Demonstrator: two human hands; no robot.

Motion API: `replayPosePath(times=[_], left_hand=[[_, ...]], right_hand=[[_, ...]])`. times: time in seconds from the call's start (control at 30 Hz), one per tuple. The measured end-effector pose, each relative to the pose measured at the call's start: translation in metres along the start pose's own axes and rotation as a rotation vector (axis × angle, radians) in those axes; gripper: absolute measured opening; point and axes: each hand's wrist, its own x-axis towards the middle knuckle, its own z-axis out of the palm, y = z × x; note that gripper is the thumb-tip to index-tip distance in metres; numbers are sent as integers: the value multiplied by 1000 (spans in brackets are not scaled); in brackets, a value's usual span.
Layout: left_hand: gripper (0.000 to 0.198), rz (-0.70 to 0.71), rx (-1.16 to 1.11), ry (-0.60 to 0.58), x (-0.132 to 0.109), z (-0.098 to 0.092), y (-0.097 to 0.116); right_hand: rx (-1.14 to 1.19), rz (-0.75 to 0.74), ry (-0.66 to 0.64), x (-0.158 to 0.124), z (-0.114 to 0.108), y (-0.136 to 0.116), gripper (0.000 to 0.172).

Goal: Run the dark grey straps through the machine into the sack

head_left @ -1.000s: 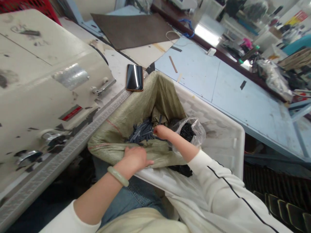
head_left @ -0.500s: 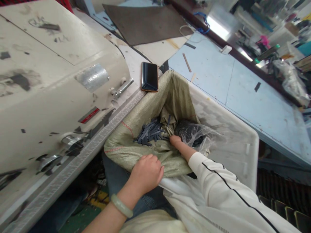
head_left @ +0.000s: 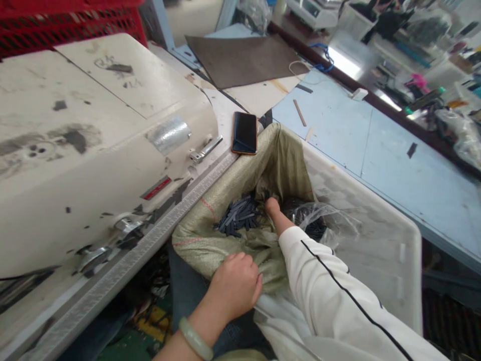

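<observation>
My left hand (head_left: 236, 283), with a pale green bangle at the wrist, is closed on the near edge of an olive woven sack (head_left: 195, 255). The sack lies open inside a translucent white plastic bin. My right hand (head_left: 272, 205), in a white sleeve with black piping, reaches down into the sack. Its fingers look curled and are mostly hidden; a small dark piece shows beside them. Left of it lies a heap of dark grey strips (head_left: 240, 214). To its right is a clear plastic bag (head_left: 315, 215) with dark contents.
The white bin (head_left: 398, 240) stands against a pale blue table (head_left: 338, 120) with scattered scraps. A cream machine (head_left: 112, 125) with a ruler edge (head_left: 150, 240) and metal knobs fills the left side. A phone (head_left: 245, 133) lies by the bin's corner. A red crate (head_left: 75, 25) stands behind.
The view has shifted, so the surroundings appear lower and farther right. My right hand has moved deeper into the sack, closer to the strips. My left hand stays at the sack's edge.
</observation>
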Motion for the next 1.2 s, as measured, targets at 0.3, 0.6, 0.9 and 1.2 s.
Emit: replayPosePath(times=[0.3,0.6,0.9,1.2], left_hand=[[24,2,-21,-6,1,-1,0],[23,15,-49,10,1,0,-2],[22,30,-64,33,1,1,-3],[22,27,-68,43,1,1,-2]], right_hand=[[-33,-321,-52,-57,64,-37,33],[-190,-387,52,33,37,-59,36],[-374,-449,-93,6,43,-26,34],[-312,-679,-214,-79,55,-9,70]])
